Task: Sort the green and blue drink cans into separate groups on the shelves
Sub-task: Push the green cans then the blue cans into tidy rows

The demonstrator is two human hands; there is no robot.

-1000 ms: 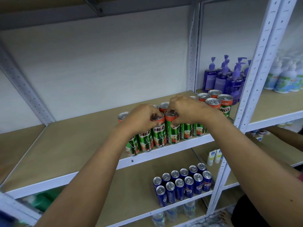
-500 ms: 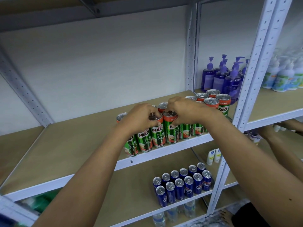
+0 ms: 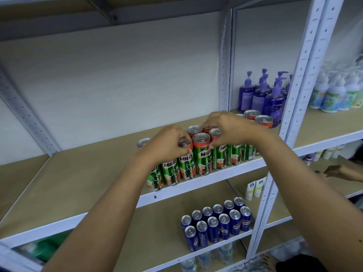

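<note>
A: Hand state?
B: Left hand (image 3: 167, 143) is curled over a Milo can (image 3: 186, 160) top; right hand (image 3: 225, 128) fingers (image 3: 213, 145) are pinched on the neighbouring can (image 3: 219, 152) rim.
A: Cans?
B: Green Milo cans (image 3: 202, 161) are grouped under both hands on the upper shelf (image 3: 78, 173). Blue Pepsi cans (image 3: 218, 222) are clustered one shelf below the fingers.

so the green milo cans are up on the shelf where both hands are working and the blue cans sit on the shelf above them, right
Not quite. In the head view the blue cans sit on the shelf below, not above. The rest holds: the green Milo cans stand on the upper shelf, with the left hand and right hand on their tops.
</note>
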